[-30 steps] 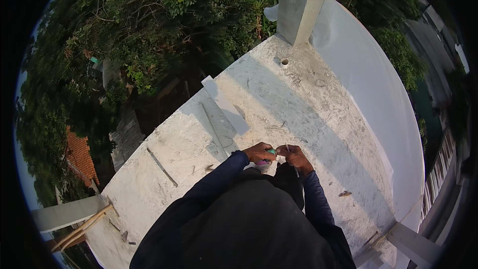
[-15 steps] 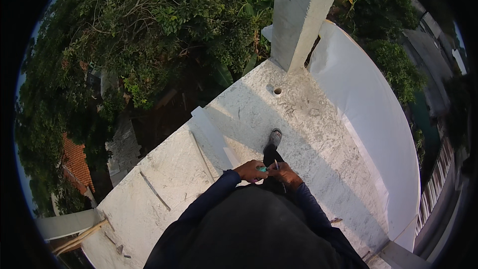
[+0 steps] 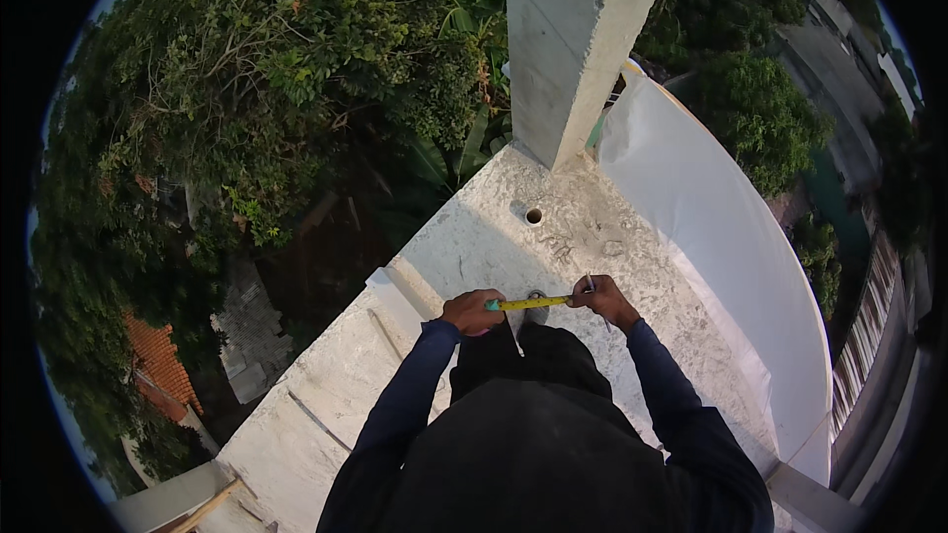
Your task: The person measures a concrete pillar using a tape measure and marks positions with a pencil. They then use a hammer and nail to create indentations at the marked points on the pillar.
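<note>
Left hand: the bare left hand (image 3: 471, 312) is curled closed around a small teal tape-measure case (image 3: 493, 305); most of the case is hidden by the fingers, and a bit of pink shows under the hand.
Right hand: the bare right hand (image 3: 606, 301) has its grip pinched closed at the far end of a yellow metal tape blade (image 3: 533, 303); a thin pale stick (image 3: 590, 281) juts up from the same fingers.
Tape: the blade spans the gap between the hands, nearly level, its right end slightly higher, in front of the body and above a grey shoe (image 3: 536, 314).
Sleeves: both forearms are in dark navy cloth, hands well apart.
Floor: a pale, rough concrete slab (image 3: 681, 355), banded with shadow.
Far corner: a square grey concrete pillar (image 3: 563, 39) stands upright, with a short round pipe stub (image 3: 525, 209) near its foot.
Right edge: a broad white sheet (image 3: 711, 207) curves along the slab.
Left edge: a flat white board (image 3: 397, 301) and, nearer, a thin dark rod (image 3: 318, 420) lie on the slab.
Beyond: leafy green trees (image 3: 267, 69) and an orange tiled roof (image 3: 158, 360).
</note>
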`<state>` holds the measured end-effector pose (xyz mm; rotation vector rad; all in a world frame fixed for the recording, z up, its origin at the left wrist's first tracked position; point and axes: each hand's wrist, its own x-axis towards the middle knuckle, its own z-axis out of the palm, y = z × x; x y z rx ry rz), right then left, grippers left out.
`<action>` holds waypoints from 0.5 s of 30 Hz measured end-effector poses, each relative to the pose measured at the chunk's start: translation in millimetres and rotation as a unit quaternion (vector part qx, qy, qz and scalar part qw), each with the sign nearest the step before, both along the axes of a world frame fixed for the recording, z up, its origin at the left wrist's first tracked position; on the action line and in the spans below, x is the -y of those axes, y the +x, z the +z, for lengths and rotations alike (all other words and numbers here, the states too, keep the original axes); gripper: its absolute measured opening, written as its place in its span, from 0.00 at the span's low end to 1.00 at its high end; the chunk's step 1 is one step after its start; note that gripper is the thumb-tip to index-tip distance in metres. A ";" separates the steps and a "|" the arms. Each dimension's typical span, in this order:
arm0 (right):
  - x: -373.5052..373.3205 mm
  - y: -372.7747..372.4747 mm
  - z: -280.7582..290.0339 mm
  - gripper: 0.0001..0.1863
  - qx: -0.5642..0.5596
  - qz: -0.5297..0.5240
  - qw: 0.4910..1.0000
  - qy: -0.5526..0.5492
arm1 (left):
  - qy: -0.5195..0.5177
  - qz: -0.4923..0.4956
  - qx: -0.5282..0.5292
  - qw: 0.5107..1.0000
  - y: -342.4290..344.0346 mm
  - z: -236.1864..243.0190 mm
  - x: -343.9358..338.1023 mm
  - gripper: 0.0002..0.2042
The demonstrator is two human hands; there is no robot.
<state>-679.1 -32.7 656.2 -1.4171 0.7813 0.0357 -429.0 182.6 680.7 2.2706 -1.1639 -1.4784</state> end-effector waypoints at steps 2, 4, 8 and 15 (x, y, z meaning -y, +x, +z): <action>11.4 14.4 -6.9 0.09 0.000 0.010 1.000 -0.009 | 0.021 -0.009 -0.004 1.000 23.4 3.2 12.3 0.28; 22.7 28.2 -16.5 0.09 -0.019 0.027 0.999 -0.037 | 0.041 -0.029 0.001 0.999 45.1 0.7 29.7 0.27; 29.0 48.9 -33.3 0.08 -0.005 -0.027 1.000 0.001 | 0.080 -0.081 -0.021 0.993 87.6 -17.7 60.6 0.26; 15.4 76.5 -48.2 0.08 -0.036 -0.131 0.991 0.017 | 0.059 -0.164 0.016 0.985 147.5 -58.3 103.1 0.24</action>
